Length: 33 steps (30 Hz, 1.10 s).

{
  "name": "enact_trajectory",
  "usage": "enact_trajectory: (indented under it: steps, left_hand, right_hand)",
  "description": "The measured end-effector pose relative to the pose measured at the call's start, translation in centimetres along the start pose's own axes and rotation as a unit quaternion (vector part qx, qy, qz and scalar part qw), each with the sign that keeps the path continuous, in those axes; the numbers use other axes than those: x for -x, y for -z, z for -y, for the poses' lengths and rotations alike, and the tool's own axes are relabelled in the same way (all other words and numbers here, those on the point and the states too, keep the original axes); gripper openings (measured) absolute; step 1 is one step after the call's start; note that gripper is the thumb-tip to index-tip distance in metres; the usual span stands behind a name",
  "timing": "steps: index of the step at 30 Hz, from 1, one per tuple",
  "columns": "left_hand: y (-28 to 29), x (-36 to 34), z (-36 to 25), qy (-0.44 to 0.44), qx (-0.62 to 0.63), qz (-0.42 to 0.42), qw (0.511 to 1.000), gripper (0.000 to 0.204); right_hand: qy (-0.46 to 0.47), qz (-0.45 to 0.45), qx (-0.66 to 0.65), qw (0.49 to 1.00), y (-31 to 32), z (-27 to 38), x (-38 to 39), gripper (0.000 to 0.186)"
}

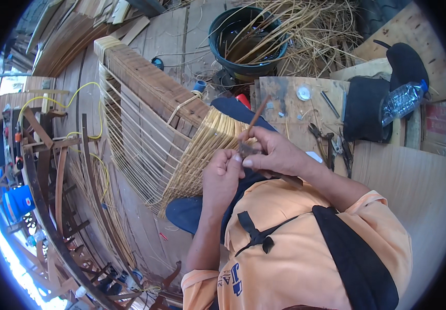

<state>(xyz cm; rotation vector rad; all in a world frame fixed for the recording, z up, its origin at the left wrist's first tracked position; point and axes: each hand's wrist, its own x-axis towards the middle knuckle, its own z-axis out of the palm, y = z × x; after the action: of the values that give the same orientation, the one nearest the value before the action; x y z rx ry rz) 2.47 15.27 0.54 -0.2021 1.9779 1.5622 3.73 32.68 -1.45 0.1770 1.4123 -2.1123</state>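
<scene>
In front of my chest my two hands meet over a small dark grey-brown piece (247, 150) whose kind I cannot make out. My left hand (222, 178) is closed, its thumb and fingertips pinching at the piece's near side. My right hand (277, 153) closes round the same spot from the right. A thin brown strip (258, 116) sticks up above the right hand; whether it joins the piece is hidden. Just beyond my hands lies a wooden frame (153, 80), wound with pale rattan strands (140, 139), its near end covered by tight yellowish weaving (197, 155).
A dark green bucket (228, 59) holds water and rattan strands, beside a loose rattan heap (316, 31). Pliers (316, 137) and other tools lie on a board at the right, near a plastic bottle (403, 102). Wooden furniture parts (60, 186) crowd the left; a yellow cord (89, 85) crosses there.
</scene>
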Motion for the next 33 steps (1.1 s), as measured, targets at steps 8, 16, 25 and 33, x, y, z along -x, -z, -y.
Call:
enact_trajectory:
  steps: [8,16,25,33]
  left_hand:
    - [1.0,1.9,2.9,-0.020,0.017,-0.017,0.999,0.011]
    - [1.9,5.0,2.7,-0.052,-0.111,-0.037,0.992,0.010]
    - [2.3,7.6,2.7,0.000,-0.143,-0.044,0.989,0.012]
    - [2.6,8.6,2.3,0.015,-0.200,-0.052,0.978,0.011]
  right_hand:
    - [-0.023,0.109,-0.055,0.992,-1.5,-1.0,-0.4,0.034]
    - [-0.035,0.096,-0.090,0.991,-2.1,-2.6,-0.3,0.030]
    - [-0.059,0.079,-0.114,0.989,-1.9,-2.2,-0.3,0.031]
    - [-0.076,-0.014,-0.038,0.996,-1.0,-2.4,-0.4,0.025]
